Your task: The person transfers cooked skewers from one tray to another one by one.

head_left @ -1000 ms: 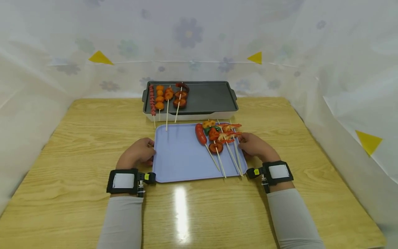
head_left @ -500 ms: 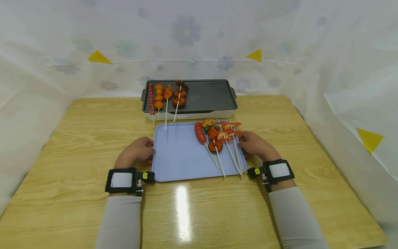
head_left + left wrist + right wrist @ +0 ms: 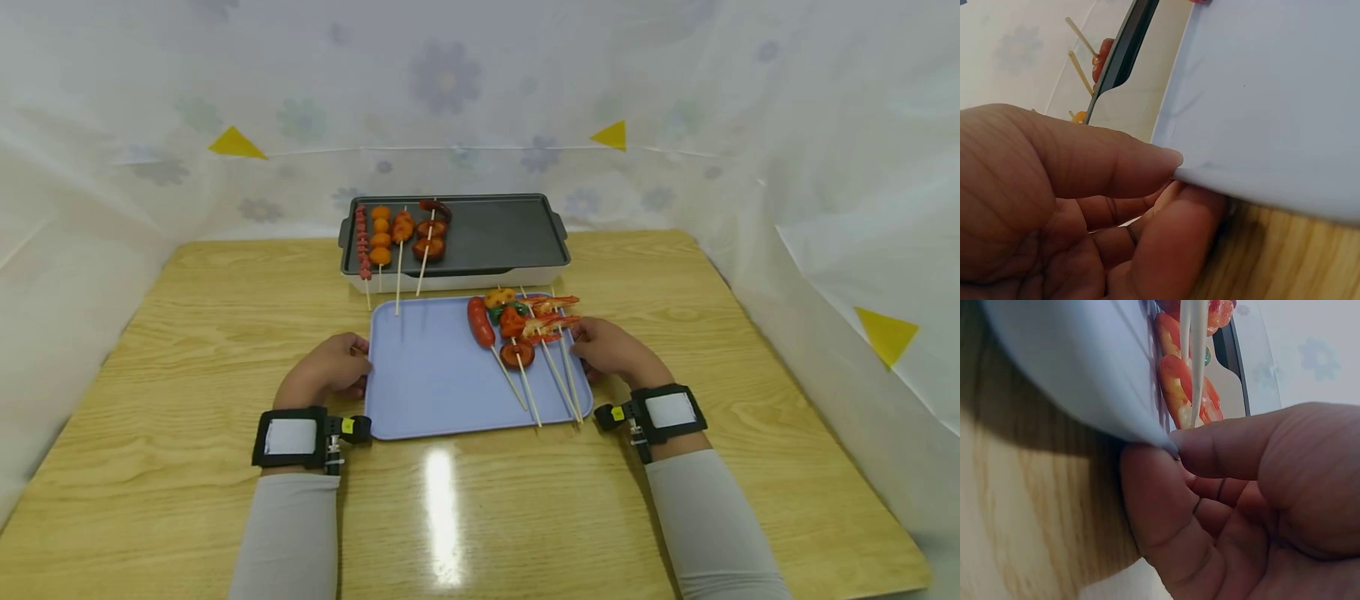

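A pale blue-violet tray point(image 3: 431, 392) lies in front of the griddle, its left rim pinched by my left hand point(image 3: 333, 367). In the left wrist view the thumb point(image 3: 1129, 165) presses on top of the rim and a finger is bent beneath it. My right hand point(image 3: 615, 350) pinches the opposite rim the same way, the right wrist view showing its thumb point(image 3: 1222, 447) above. On the tray's right half lie a sausage skewer point(image 3: 480, 322), a mixed vegetable skewer point(image 3: 517, 356) with a round brown slice, and prawn skewers point(image 3: 551, 325), their sticks pointing toward me.
Behind the tray stands a dark griddle point(image 3: 506, 233) on a white base. Several skewers rest on its left part, among them one of orange balls point(image 3: 381, 237) and one of brown slices point(image 3: 429, 247). Their sticks overhang its front edge. Wood-grain table point(image 3: 187, 375); patterned white sheeting point(image 3: 480, 108) around it.
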{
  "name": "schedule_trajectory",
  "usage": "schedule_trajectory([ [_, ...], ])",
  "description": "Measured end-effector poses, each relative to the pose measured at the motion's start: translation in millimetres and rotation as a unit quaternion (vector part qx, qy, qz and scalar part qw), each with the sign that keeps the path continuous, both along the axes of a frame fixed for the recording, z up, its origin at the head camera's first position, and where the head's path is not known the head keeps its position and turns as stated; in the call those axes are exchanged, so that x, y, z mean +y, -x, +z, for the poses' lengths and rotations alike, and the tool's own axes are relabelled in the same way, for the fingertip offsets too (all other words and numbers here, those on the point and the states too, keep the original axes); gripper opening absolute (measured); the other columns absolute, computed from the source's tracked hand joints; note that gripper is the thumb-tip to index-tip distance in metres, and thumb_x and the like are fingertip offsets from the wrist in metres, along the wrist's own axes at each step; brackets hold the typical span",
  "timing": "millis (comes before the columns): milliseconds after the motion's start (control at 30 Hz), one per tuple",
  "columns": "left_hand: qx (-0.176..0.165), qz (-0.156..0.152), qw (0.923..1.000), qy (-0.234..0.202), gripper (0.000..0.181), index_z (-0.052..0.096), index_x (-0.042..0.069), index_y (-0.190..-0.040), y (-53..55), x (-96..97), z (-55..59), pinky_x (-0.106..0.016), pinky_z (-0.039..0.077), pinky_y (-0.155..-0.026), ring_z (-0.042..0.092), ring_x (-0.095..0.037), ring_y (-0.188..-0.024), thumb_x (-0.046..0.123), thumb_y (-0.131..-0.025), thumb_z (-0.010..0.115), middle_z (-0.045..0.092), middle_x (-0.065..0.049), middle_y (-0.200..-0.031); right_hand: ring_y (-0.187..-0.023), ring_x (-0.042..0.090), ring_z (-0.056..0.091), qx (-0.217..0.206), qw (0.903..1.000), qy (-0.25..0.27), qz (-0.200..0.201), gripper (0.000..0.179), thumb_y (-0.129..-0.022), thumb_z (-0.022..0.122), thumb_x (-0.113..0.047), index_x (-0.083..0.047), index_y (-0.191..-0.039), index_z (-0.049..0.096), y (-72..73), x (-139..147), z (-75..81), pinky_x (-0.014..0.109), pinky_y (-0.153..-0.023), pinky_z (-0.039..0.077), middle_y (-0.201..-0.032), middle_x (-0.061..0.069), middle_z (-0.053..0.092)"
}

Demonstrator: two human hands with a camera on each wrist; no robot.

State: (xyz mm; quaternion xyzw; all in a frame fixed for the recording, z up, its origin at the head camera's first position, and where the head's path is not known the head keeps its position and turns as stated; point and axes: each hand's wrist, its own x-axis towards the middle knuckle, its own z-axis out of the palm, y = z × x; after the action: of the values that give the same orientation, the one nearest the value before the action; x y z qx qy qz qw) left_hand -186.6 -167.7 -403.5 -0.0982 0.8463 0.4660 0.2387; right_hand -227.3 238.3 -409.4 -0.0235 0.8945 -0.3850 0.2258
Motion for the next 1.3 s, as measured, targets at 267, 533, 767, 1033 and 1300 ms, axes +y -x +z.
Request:
schedule_trajectory([
  [267, 0.009, -0.002, 0.9998, 0.019, 0.037, 0.046, -0.004, -0.132, 0.4, 0.5, 2.6, -0.031, 0.055, -0.066, 0.060, -0.024, -0.081, 0.006, -0.096, 0.051, 0.057, -0.020, -0.105, -0.071, 0.024, 0.058, 0.007, 1.0000, 0.004, 0.006, 0.021, -0.101, 0.047, -0.009, 0.003, -0.118, 0.049, 0.5, -0.1, 0.7, 0.035, -0.062, 0.052, -0.093, 0.016, 0.054],
  [533, 0.082, -0.044, 0.9799, 0.176, 0.053, 0.047, -0.013, -0.134, -12.7, -3.0, 23.7, -0.045, 0.051, -0.079, 0.059, -0.037, -0.099, 0.028, -0.099, 0.050, 0.055, -0.032, -0.125, -0.072, 0.023, 0.057, 0.003, 1.0000, 0.003, 0.003, 0.021, -0.101, 0.047, -0.008, 0.003, -0.119, 0.050, -0.3, 0.3, 0.9, 0.034, -0.062, 0.052, -0.092, 0.015, 0.054],
  [767, 0.238, 0.020, 0.9578, 0.160, 0.054, 0.046, -0.007, -0.141, -24.5, -4.0, 48.8, -0.059, 0.044, -0.093, 0.050, -0.047, -0.120, 0.031, -0.103, 0.048, 0.049, -0.032, -0.135, -0.073, 0.023, 0.057, 0.004, 1.0000, 0.007, 0.002, 0.021, -0.101, 0.047, -0.008, 0.003, -0.119, 0.050, 1.8, -0.6, 0.4, 0.033, -0.062, 0.052, -0.093, 0.015, 0.053],
  [1033, 0.470, 0.044, 0.8759, 0.099, 0.057, 0.052, -0.001, -0.140, -15.1, 29.1, 44.3, -0.063, 0.035, -0.104, 0.034, -0.048, -0.135, 0.019, -0.091, 0.073, 0.038, -0.026, -0.149, -0.073, 0.023, 0.057, 0.006, 0.9998, 0.017, 0.004, 0.021, -0.101, 0.046, -0.006, 0.004, -0.119, 0.049, 0.5, -0.3, 0.9, 0.033, -0.061, 0.052, -0.094, 0.016, 0.053],
  [1300, 0.499, 0.010, 0.8590, 0.112, 0.071, 0.047, -0.003, -0.141, -5.4, 54.4, 44.8, -0.056, 0.038, -0.104, 0.037, -0.044, -0.132, 0.015, -0.082, 0.083, 0.040, -0.026, -0.142, -0.072, 0.023, 0.057, 0.007, 0.9998, 0.020, 0.002, 0.020, -0.101, 0.047, -0.006, 0.003, -0.118, 0.049, -1.9, 0.3, -0.2, 0.033, -0.061, 0.052, -0.092, 0.016, 0.053],
])
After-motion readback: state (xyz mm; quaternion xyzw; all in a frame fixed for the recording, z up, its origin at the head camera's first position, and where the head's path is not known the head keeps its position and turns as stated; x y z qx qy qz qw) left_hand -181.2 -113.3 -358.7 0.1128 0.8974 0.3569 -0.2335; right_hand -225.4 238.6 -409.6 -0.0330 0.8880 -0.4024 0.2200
